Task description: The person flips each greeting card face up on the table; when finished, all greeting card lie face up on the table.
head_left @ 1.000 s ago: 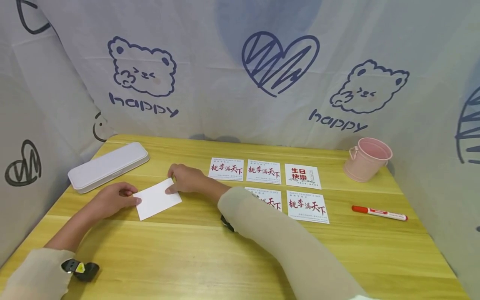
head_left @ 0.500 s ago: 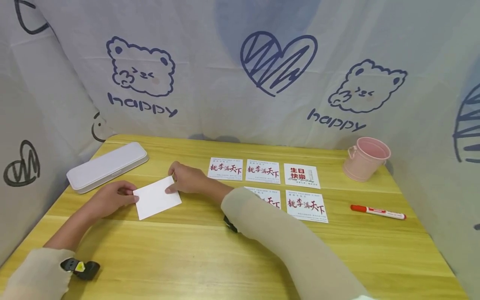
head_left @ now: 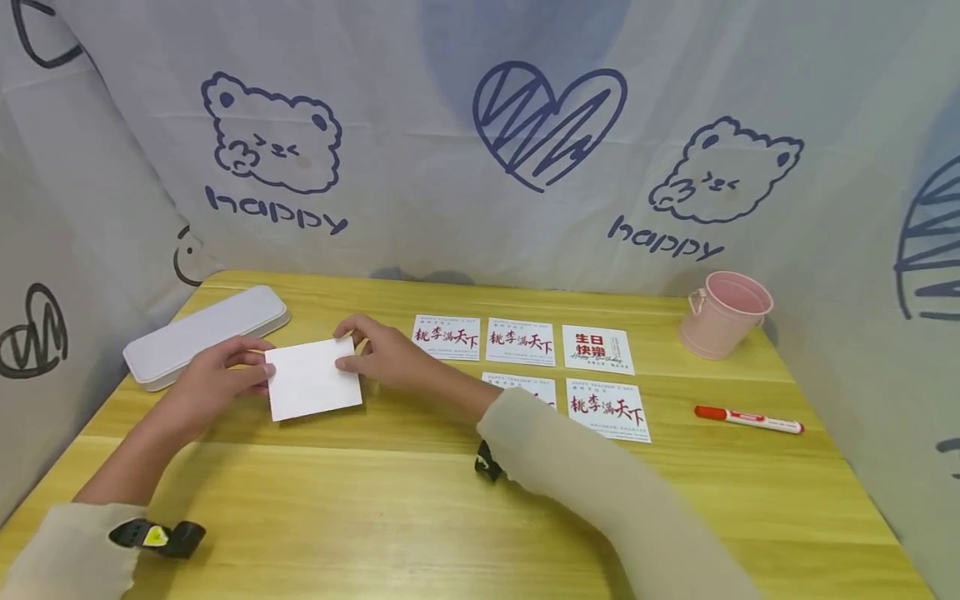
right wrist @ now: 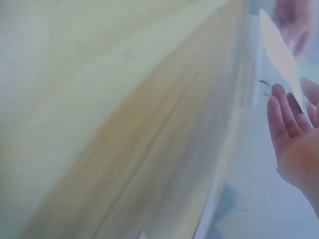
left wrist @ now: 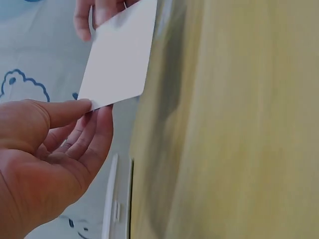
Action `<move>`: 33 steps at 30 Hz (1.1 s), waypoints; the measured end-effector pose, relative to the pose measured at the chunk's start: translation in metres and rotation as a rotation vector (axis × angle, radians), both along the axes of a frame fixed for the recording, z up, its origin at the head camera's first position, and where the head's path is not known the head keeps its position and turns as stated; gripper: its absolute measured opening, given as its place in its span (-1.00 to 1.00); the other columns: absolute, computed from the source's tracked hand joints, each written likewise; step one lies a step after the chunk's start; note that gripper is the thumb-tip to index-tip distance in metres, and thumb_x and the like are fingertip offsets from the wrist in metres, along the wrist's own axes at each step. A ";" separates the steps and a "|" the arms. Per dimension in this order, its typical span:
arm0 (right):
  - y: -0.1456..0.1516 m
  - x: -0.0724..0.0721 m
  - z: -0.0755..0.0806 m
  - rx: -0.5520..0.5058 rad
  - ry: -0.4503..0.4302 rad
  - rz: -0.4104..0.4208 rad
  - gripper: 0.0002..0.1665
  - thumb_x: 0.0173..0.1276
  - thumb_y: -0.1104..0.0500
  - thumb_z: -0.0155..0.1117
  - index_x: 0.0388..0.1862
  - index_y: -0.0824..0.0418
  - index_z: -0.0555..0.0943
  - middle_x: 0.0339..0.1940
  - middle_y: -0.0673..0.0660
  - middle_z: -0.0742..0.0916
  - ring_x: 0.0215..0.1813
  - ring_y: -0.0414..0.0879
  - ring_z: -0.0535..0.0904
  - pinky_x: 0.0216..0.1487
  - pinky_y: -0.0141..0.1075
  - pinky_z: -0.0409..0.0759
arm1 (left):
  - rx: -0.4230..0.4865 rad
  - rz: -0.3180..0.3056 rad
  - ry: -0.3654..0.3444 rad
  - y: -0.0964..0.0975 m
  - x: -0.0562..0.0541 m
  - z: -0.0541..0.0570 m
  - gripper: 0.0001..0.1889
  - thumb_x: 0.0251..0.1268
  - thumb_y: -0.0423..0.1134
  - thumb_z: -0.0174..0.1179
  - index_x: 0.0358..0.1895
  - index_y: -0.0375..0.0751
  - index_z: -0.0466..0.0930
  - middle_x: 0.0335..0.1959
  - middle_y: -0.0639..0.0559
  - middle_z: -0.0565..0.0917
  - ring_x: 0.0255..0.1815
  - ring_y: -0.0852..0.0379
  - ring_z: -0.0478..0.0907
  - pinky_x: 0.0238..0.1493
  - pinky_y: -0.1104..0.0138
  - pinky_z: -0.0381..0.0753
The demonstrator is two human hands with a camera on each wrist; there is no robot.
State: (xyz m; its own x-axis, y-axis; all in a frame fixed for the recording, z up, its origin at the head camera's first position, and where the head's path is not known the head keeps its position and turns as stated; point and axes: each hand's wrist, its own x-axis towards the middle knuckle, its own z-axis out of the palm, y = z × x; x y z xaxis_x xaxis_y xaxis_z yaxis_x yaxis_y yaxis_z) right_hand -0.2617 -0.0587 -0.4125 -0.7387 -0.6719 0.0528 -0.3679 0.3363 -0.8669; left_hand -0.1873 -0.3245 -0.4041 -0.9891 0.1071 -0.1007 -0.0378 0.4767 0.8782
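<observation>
A blank white card (head_left: 311, 383) is held above the table between both hands. My left hand (head_left: 217, 379) pinches its left edge between thumb and fingers; the left wrist view shows that thumb lying on the near corner of the card (left wrist: 119, 59). At the upper right corner, my right hand (head_left: 382, 350) pinches the card with thumb and fingers. The right wrist view shows the card (right wrist: 280, 52) nearly edge-on, with the right hand (right wrist: 299, 139) at its lower end. Whatever is on the card's other side is hidden.
Several printed cards (head_left: 598, 350) lie in two rows right of the hands, one partly covered by the right arm. A white case (head_left: 206, 333) is at the left, a pink bucket (head_left: 723, 321) at the back right, and a red-capped marker (head_left: 748, 419) in front of it.
Both hands have raised the white card off the table and tilted it so its face turns more toward the head camera. The head view has shifted slightly.
</observation>
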 end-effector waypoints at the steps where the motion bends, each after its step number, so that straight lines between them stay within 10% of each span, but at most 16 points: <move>1: 0.007 0.003 0.003 -0.034 -0.002 0.015 -0.63 0.46 0.08 0.31 0.19 0.00 0.49 -0.05 -0.01 0.59 -0.27 -0.08 0.61 -0.26 -0.32 0.64 | 0.011 -0.004 0.004 0.002 0.001 0.002 -0.47 0.52 -0.21 0.15 0.36 -0.47 0.26 -0.09 -0.03 0.53 -0.20 0.35 0.65 -0.07 0.38 0.71; 12: 0.102 0.030 0.026 -0.145 0.002 0.091 -0.60 0.50 0.14 0.25 0.28 0.10 0.55 0.04 0.08 0.66 -0.12 0.14 0.67 -0.11 0.11 0.65 | 0.148 -0.116 -0.026 0.074 -0.008 0.005 -0.47 0.51 -0.16 0.17 0.39 -0.37 0.31 0.08 -0.24 0.49 -0.09 0.19 0.65 0.03 0.33 0.69; 26: 0.182 0.049 0.037 -0.194 0.002 -0.061 -0.64 0.36 0.27 0.39 0.11 0.20 0.59 -0.05 0.14 0.67 -0.08 -0.04 0.65 -0.19 -0.18 0.67 | 0.242 -0.258 -0.039 0.164 -0.031 0.003 -0.54 0.46 -0.35 0.18 0.37 -0.30 0.41 0.10 -0.25 0.53 -0.04 -0.03 0.61 0.02 0.22 0.71; 33: 0.191 0.050 0.038 -0.236 -0.039 -0.069 -0.73 0.33 0.29 0.41 -0.03 0.28 0.59 -0.05 0.12 0.64 -0.12 -0.02 0.63 -0.21 -0.25 0.66 | 0.108 -0.237 0.146 0.177 -0.023 0.012 -0.44 0.39 -0.34 0.26 0.42 -0.19 0.39 0.40 -0.20 0.38 0.26 -0.16 0.51 0.21 0.05 0.61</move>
